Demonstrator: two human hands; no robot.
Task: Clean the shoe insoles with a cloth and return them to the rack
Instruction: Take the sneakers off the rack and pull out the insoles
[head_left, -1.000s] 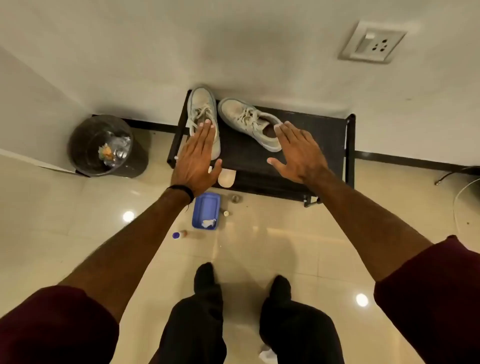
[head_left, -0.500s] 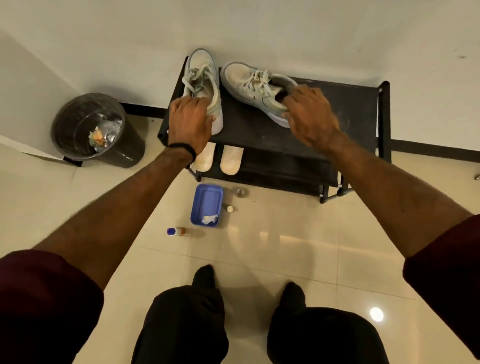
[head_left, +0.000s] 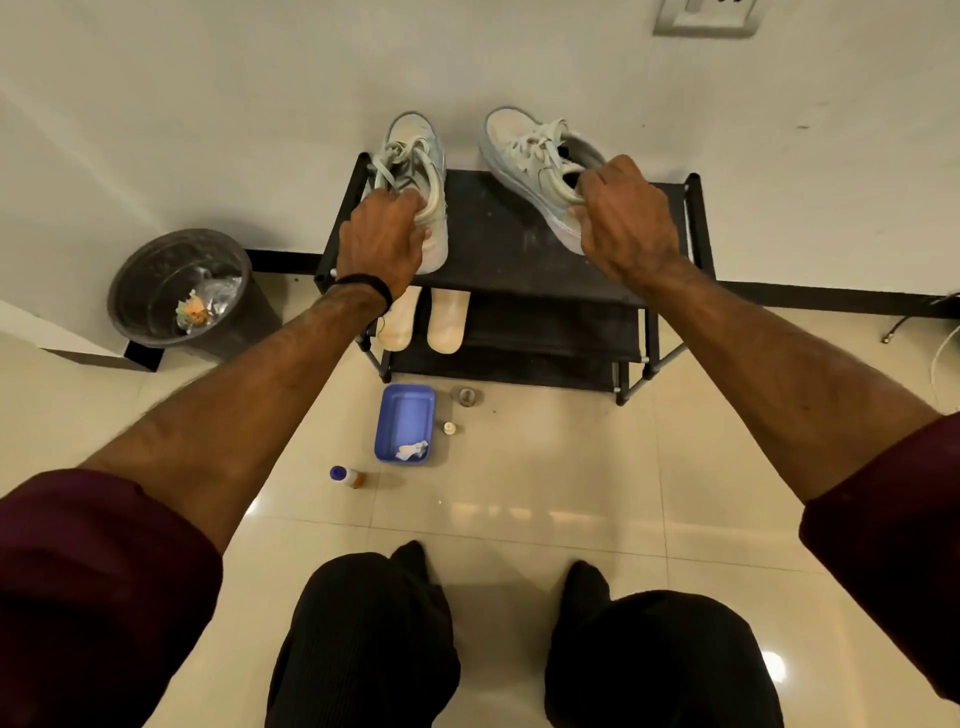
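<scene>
Dark plastic bin at far left against the wall, crumpled scraps inside. Next along, left hand, a black band at the wrist, fingers curled round the heel of the left shoe, pale with loose laces, toe toward the wall. Below that, on the middle shelf of the black rack, two cream insoles side by side, just touching or nearly so, ends poking out past the top shelf. On the tiled floor in front: small bottle with a blue cap, blue tray holding a bit of white cloth, a tiny white cap and a round grey object beside it. Further right, right shoe tilted, heel end gripped by the right hand, fingers hooked over the collar. Wall socket at the upper right.
</scene>
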